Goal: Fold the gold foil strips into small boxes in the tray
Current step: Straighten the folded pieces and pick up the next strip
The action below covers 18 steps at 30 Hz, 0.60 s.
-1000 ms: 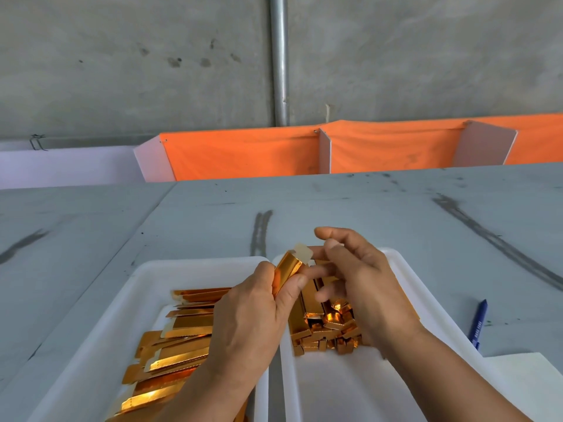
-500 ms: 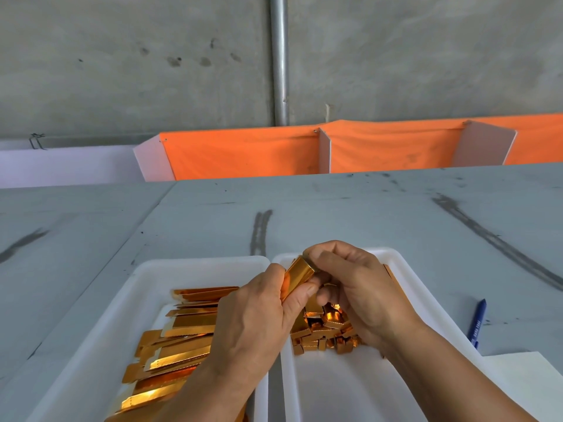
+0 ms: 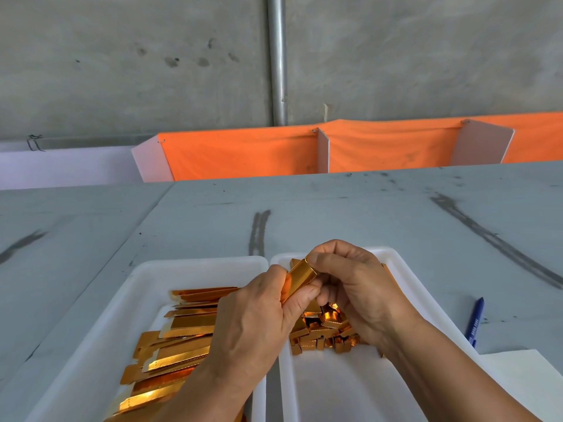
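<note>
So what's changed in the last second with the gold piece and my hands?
The right hand closed its fingers over the top end of the gold piece, and the pale flap that stuck up there no longer shows. The left hand still grips the piece. The flat strips, folded boxes and pen stayed put.

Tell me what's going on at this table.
A person is folding gold foil into small boxes. The left grip holds a partly folded gold box above the trays, and the right grip pinches its far end. The left white tray holds stacked flat foil strips; the right white tray holds a heap of finished boxes. A blue pen lies on the table to the right.
</note>
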Tool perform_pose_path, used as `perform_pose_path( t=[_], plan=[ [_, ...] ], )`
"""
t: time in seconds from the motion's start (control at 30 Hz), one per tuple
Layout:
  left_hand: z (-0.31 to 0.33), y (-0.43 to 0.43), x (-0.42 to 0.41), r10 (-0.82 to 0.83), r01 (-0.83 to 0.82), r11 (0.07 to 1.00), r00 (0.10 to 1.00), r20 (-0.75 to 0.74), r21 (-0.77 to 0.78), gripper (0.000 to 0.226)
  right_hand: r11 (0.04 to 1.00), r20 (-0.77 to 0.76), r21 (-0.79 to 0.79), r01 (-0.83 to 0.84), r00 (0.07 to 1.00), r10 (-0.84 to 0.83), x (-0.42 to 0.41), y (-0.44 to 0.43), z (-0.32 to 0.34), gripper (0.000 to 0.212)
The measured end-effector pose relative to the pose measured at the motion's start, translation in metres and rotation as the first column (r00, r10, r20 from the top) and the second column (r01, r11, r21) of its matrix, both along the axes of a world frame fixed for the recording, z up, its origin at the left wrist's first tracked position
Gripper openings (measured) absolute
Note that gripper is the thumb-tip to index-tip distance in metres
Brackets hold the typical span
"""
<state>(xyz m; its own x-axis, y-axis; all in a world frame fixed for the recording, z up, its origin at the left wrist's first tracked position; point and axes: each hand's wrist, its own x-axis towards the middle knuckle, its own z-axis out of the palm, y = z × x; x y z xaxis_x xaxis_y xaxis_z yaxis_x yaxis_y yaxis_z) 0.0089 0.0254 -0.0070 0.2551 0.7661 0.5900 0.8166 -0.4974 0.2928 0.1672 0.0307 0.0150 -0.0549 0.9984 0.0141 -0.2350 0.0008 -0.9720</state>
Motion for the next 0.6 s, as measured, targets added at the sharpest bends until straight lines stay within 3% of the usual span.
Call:
perform_pose_path(
  t=[0.6],
  plan=[
    [-0.0059,0.0032,-0.0038,-0.159,0.169,0.979,0.983,0.096,-0.116,0.045,1.000,0.074,-0.004,-0.029,0.997,0.030,0.0050,-0.0024,0.0082,0.018]
  ],
)
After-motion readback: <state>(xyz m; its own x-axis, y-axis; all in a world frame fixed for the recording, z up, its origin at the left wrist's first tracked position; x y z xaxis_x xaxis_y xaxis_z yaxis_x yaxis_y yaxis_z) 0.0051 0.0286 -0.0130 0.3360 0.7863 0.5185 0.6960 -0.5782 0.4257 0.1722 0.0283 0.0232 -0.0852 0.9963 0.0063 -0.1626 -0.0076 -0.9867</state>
